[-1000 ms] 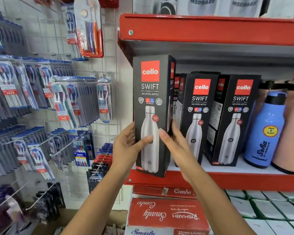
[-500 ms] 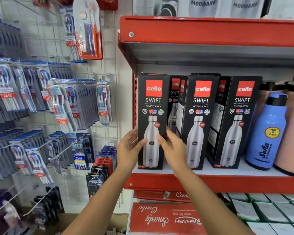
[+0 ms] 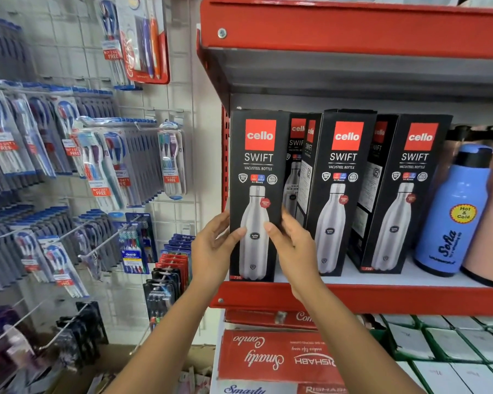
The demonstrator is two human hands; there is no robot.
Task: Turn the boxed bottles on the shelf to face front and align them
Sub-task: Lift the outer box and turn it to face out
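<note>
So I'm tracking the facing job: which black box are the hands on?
The leftmost box, by the red upright; both hands grip its sides. The other two front boxes stand untouched.

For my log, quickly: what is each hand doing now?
Left hand: closed on the leftmost boxed bottle, fingers on its left edge.
Right hand: closed on the same box, at its right edge.

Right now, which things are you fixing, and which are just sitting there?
For the job: left box, held by left hand and right hand; middle box; right box.
Just there: blue flask, toothbrush packs, red cartons.
</note>
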